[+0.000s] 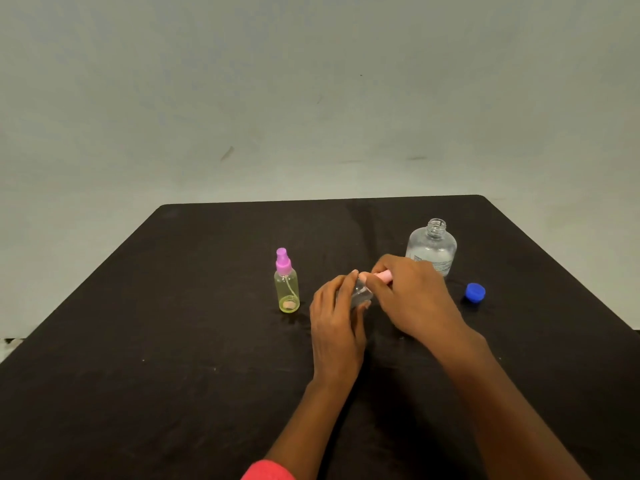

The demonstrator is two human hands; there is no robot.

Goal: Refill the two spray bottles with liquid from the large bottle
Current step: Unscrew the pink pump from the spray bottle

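A small clear spray bottle [361, 294] is held in the middle of the black table [173, 306], mostly hidden by my hands. My left hand [337, 323] wraps its body. My right hand [408, 299] pinches its light pink spray top [383, 276] at the neck. A yellow-green spray bottle [286, 289] with a purple-pink spray top stands upright to the left, untouched. The large clear bottle [432, 249] stands uncapped behind my right hand, with some liquid inside. Its blue cap [475, 292] lies on the table to the right.
The table's far edge meets a plain grey wall. A red-pink sleeve [268, 471] shows at the bottom of the view.
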